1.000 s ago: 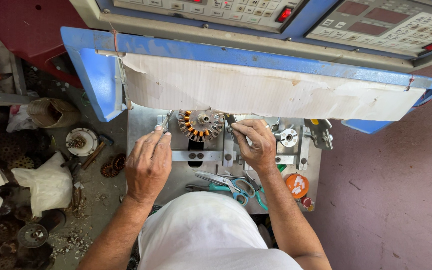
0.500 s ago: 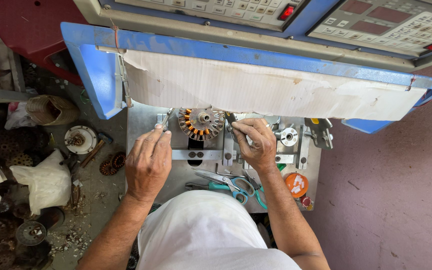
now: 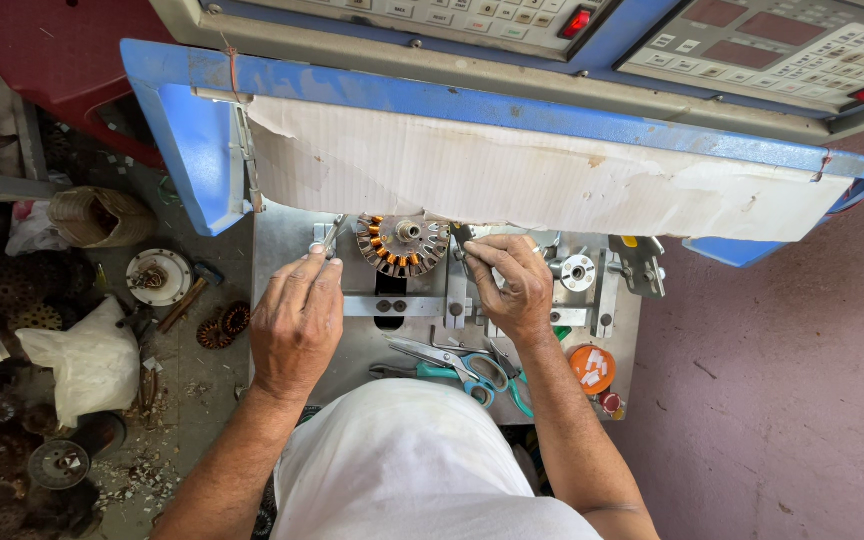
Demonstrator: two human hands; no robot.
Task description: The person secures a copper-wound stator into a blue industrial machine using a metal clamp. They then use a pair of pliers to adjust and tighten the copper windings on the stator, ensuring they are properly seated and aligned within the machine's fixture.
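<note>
A copper-wound stator (image 3: 401, 245) sits mounted on the grey metal desk (image 3: 292, 225), just under the blue winding machine (image 3: 182, 130). The left hand (image 3: 295, 325), left of the stator, pinches a small metal lever (image 3: 330, 236) between narrow fingers. The right hand (image 3: 512, 285), right of it, holds fingertips pinched at the stator's edge, seemingly guiding wire. Scissors (image 3: 452, 365) lie below the stator, within reach.

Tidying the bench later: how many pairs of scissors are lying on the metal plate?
1: the teal-handled scissors lie on the metal plate near its front edge, between the forearms. Another tool's handle may overlap them, so I can't rule out more.
</note>
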